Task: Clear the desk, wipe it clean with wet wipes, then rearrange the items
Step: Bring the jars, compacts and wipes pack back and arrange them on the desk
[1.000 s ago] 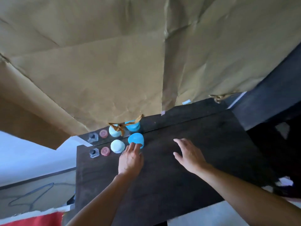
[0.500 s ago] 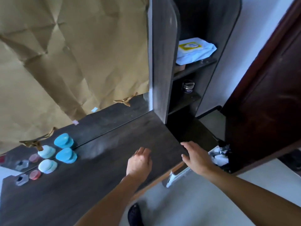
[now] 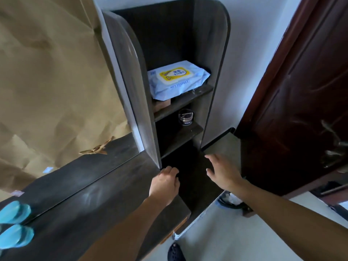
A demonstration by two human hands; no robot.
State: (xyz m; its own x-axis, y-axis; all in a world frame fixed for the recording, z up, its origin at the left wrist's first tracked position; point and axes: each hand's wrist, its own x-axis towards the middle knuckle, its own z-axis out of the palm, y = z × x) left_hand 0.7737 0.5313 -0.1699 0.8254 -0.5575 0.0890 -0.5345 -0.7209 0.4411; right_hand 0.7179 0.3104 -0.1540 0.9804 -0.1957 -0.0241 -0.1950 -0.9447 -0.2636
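Both hands are empty: the left hand is laid at the right end of the dark wooden desk, fingers loosely bent, while the right hand is held open with fingers spread, raised toward the dark shelf unit. The pale blue, yellow-labelled pack of wet wipes is kept on the upper shelf (well above both hands) — a reach for it is judged likely, wiping not yet begun.

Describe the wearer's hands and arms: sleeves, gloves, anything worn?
Left hand and right hand are bare: no gloves, and no rings that I can make out. Left forearm and right forearm are uncovered all the way to the frame edge; no sleeves, watch, wristband or markings in view.
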